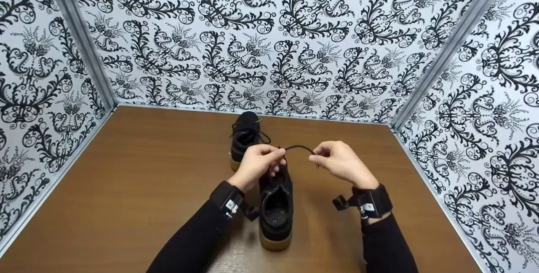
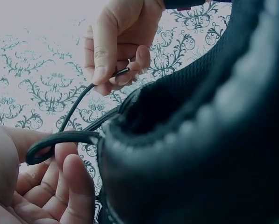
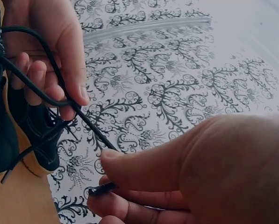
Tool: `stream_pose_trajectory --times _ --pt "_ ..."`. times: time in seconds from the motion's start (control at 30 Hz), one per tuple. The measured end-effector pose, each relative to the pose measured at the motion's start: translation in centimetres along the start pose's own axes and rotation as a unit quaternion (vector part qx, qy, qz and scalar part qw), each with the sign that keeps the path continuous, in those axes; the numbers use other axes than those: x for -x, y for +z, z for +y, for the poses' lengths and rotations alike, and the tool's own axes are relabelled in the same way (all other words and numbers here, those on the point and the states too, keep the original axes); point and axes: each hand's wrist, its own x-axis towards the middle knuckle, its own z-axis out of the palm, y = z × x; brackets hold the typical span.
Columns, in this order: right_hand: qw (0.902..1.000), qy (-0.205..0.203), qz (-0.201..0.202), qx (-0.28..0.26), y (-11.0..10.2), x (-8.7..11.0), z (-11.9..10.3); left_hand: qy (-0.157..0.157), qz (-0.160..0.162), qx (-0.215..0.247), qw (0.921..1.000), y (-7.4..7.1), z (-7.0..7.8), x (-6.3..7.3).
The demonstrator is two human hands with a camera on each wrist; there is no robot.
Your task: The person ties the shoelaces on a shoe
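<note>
A black shoe with a tan sole stands on the table, its toe pointing away from me. Above its front part my left hand pinches the black shoelace between thumb and index finger. To the right, my right hand grips the same lace close to its tip, which pokes out past the fingers. Between the hands the lace arcs upward in the head view. A bend of lace passes by the left fingers in the left wrist view. The left hand hides much of the lacing.
A second black shoe with a tan sole stands farther back and slightly left, its lace hanging loose at the right side. The brown wooden table is bordered by patterned panels at the back and both sides.
</note>
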Motion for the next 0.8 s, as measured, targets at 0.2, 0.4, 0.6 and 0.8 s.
stream_pose_trajectory --times 0.2,0.4,0.6,0.8 --pt "0.9999 -0.005 0.003 0.012 0.4 -0.2 -0.4 -0.011 0.005 0.019 0.9997 -0.1 -0.5 -0.3" --pt "0.9997 -0.021 0.003 0.014 1.0 -0.2 -0.8 -0.016 0.011 0.029 0.9994 -0.2 -1.0 -0.3" --pt "0.9990 0.004 0.001 -0.044 1.4 -0.2 -1.0 -0.026 0.011 0.043 0.9987 -0.2 -1.2 -0.1" --pt "0.9951 0.013 0.028 -0.094 1.8 -0.2 -1.4 -0.025 0.005 0.045 0.9987 -0.2 -1.2 -0.2"
